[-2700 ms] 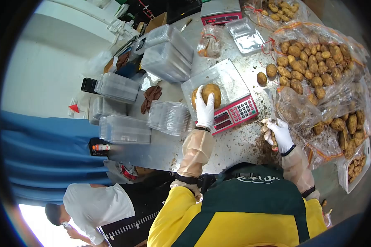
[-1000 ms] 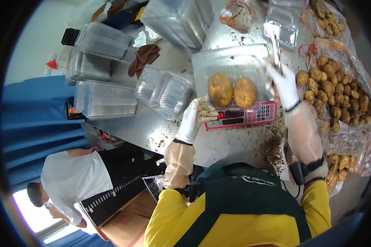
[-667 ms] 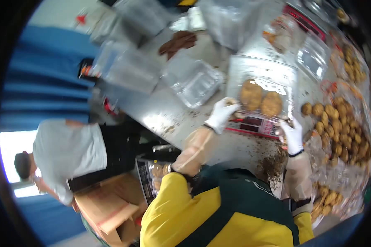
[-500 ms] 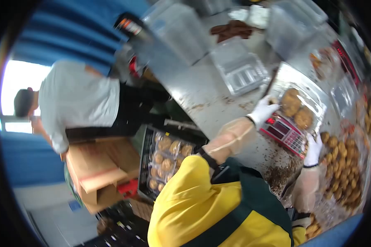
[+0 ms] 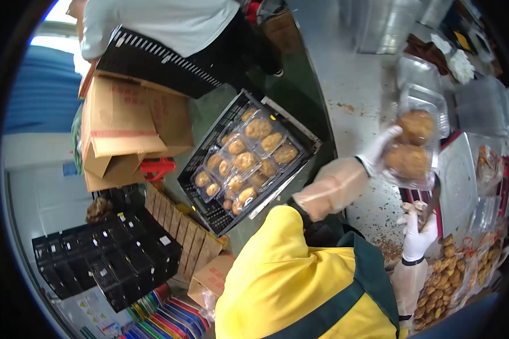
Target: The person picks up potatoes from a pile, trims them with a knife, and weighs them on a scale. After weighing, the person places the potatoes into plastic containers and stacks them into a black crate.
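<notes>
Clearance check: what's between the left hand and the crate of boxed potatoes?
Head view: from left hand to crate, a stretch of table, dark floor and a pale strip along the crate; the left forearm runs lower in frame.

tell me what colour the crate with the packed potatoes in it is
The crate is black, seen best in the head view.

From my end the view is moderately bright, with daylight burning out to white at the window, upper left. I get a soft sheen off the metal table and small glints on the clear packs. The left hand looks slightly smeared. Straight lines bow towards the round, black border.
</notes>
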`<state>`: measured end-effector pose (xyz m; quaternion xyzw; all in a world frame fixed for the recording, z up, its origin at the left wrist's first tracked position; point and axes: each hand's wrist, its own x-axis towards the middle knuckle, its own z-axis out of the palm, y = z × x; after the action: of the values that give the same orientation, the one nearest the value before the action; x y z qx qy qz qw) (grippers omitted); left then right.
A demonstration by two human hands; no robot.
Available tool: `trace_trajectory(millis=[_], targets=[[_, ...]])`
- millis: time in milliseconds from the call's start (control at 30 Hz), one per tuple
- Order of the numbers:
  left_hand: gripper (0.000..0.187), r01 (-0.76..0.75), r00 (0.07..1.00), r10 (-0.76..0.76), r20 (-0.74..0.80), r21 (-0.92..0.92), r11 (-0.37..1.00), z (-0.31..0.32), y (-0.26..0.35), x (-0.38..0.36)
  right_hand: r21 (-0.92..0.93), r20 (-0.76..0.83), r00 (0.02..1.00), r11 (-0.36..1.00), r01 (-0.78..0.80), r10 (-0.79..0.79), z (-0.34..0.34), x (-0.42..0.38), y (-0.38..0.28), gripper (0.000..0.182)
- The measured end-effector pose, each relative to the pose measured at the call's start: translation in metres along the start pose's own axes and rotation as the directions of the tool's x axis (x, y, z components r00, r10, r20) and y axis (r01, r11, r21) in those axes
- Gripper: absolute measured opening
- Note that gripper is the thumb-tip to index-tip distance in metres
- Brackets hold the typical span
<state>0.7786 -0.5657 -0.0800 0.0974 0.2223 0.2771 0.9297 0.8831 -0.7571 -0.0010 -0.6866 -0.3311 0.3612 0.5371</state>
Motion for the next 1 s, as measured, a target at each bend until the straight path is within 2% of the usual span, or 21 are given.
trace_trajectory(millis=[67,100,167,200,233,267,300,333,367,400,433,467,500,533,600,667,700,733,867,967,1000], targets=[[0.063,0.053,0.992,-0.074,-0.098,-0.207,0.977,-0.061,0.039,-0.032,-0.047,-0.011,1.000,0.999,0.007,-0.008,-0.005,0.002,-0.003,0.020],[0.061,0.116,0.992,-0.124,-0.019,-0.248,0.962,-0.085,0.062,-0.065,-0.028,-0.038,0.999,1.000,0.012,-0.013,-0.008,0.006,0.005,0.020],[0.061,-0.092,0.929,0.024,-0.370,-0.169,0.981,-0.140,0.095,-0.128,-0.050,-0.067,0.996,0.997,-0.054,0.051,-0.019,0.010,0.012,0.019],[0.062,-0.186,0.910,0.104,-0.401,-0.169,0.968,-0.174,0.108,-0.158,-0.061,-0.090,0.993,0.995,-0.080,0.075,-0.022,0.012,0.014,0.019],[0.061,-0.360,0.845,0.263,-0.465,-0.132,0.924,-0.202,0.108,-0.192,-0.072,-0.102,0.991,0.993,-0.092,0.084,-0.028,0.012,0.022,0.019],[0.057,-0.377,0.605,0.287,-0.743,0.051,0.925,-0.190,0.123,-0.231,-0.093,-0.114,0.988,0.989,-0.111,0.100,-0.033,0.010,0.028,0.019],[0.052,-0.319,0.469,0.524,-0.711,0.417,0.851,-0.261,0.123,-0.268,-0.087,-0.107,0.989,0.989,-0.116,0.106,-0.037,0.008,0.034,0.019],[0.051,-0.558,0.578,0.436,-0.690,0.056,0.828,-0.259,0.123,-0.300,-0.084,-0.102,0.988,0.989,-0.121,0.112,-0.040,0.006,0.039,0.020],[0.051,-0.538,0.415,0.602,-0.682,0.349,0.767,-0.334,0.113,-0.345,-0.096,-0.112,0.984,0.984,-0.148,0.137,-0.044,0.003,0.045,0.021],[0.055,-0.588,0.449,0.551,-0.703,0.231,0.775,-0.339,0.104,-0.381,-0.110,-0.122,0.979,0.978,-0.175,0.161,-0.046,0.000,0.049,0.021],[0.053,-0.453,0.307,0.779,-0.547,0.636,0.625,-0.459,0.093,-0.440,-0.124,-0.131,0.974,0.971,-0.202,0.186,-0.045,-0.002,0.051,0.022],[0.049,-0.471,0.271,0.713,-0.647,0.557,0.684,-0.387,0.082,-0.448,-0.139,-0.120,0.972,0.966,-0.216,0.200,-0.042,-0.002,0.050,0.022],[0.057,-0.429,0.144,0.721,-0.678,0.614,0.662,-0.405,0.068,-0.478,-0.154,-0.108,0.971,0.961,-0.229,0.214,-0.038,-0.002,0.047,0.023],[0.059,-0.454,0.136,0.718,-0.683,0.601,0.658,-0.415,0.055,-0.499,-0.171,-0.094,0.969,0.956,-0.240,0.227,-0.033,-0.001,0.045,0.024],[0.058,-0.312,-0.011,0.682,-0.732,0.650,0.693,-0.430,0.030,-0.528,-0.185,-0.052,0.971,0.953,-0.240,0.234,-0.031,0.007,0.049,0.023],[0.062,-0.243,-0.086,0.629,-0.772,0.629,0.739,-0.440,0.008,-0.536,-0.198,-0.019,0.970,0.950,-0.241,0.242,-0.024,0.011,0.051,0.023],[0.069,-0.062,-0.031,0.552,-0.834,0.552,0.831,-0.447,0.000,-0.548,-0.207,-0.006,0.969,0.948,-0.243,0.248,-0.018,0.016,0.047,0.023],[0.077,0.643,-0.093,0.861,-0.500,0.630,0.435,-0.519,-0.026,-0.575,-0.214,0.006,0.968,0.946,-0.242,0.249,-0.013,0.020,0.043,0.023],[0.039,0.654,0.039,0.691,-0.722,0.542,0.528,-0.574,-0.047,-0.561,-0.227,0.021,0.977,0.953,-0.201,0.211,0.001,0.024,0.029,0.023],[0.042,0.720,0.034,0.689,-0.724,0.496,0.486,-0.519,0.006,-0.480,-0.243,-0.012,0.965,0.935,-0.258,0.263,0.004,0.016,0.022,0.024],[0.051,0.771,-0.101,0.711,-0.696,0.397,0.498,-0.500,0.032,-0.442,-0.252,-0.060,0.958,0.925,-0.285,0.279,0.007,0.010,0.016,0.024]])
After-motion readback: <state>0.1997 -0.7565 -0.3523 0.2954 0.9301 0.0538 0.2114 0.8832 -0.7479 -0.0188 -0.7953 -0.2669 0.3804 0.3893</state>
